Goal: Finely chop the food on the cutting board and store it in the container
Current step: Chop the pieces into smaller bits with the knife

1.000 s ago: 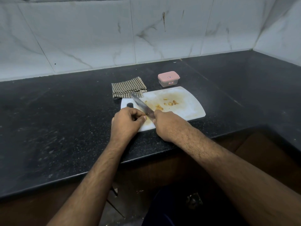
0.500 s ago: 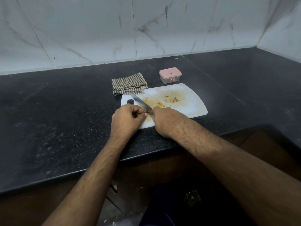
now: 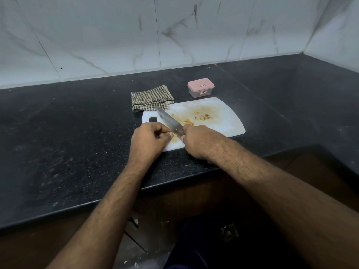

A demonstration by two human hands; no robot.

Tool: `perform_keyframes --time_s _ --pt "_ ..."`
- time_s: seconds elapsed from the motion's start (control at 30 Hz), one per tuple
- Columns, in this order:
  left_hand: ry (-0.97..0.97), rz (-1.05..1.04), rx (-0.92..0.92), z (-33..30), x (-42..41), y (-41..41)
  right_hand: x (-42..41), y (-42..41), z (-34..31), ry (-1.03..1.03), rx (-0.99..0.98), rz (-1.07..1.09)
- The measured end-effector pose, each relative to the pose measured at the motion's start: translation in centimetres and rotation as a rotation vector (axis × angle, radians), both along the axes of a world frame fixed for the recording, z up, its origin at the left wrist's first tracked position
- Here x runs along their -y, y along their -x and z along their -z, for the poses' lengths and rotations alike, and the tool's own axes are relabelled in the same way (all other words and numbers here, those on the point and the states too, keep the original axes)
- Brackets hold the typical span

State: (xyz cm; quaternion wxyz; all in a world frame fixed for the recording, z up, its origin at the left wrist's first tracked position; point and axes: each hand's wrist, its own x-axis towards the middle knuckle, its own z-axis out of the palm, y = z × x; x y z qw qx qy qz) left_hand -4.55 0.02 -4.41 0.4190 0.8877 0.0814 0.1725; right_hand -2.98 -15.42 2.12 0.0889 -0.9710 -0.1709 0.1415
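Observation:
A white cutting board [image 3: 223, 117] lies near the counter's front edge, stained yellow, with several small yellowish food pieces [image 3: 203, 117] scattered on it. My right hand [image 3: 200, 141] grips the handle of a steel knife [image 3: 169, 120], whose blade angles up and left across the board. My left hand [image 3: 148, 141] sits on the board's near left corner, its fingers curled and pinching a small piece of food right beside the blade. A small clear container with a pink lid [image 3: 200, 90] stands shut just behind the board.
A folded checked cloth [image 3: 150, 100] lies behind the board's left end. The black stone counter [image 3: 68, 142] runs left and wraps round to the right under a marble-tiled wall [image 3: 116, 35]. Its front edge is close below my hands.
The camera has tilted a little. Both hands stay at the board's near left corner, and the knife blade has shifted only slightly.

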Motion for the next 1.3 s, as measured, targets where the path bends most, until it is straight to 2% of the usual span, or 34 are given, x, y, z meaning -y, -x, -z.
perform_keyframes --time_s 0.4,1.3 --pt "-0.016 -0.010 -0.003 0.1 0.2 -0.4 0.2 0.0 0.8 -0.009 0.071 -0.012" --pt "0.024 -0.018 0.001 0.1 0.1 -0.2 0.2 0.5 1.1 -0.051 0.064 0.016"
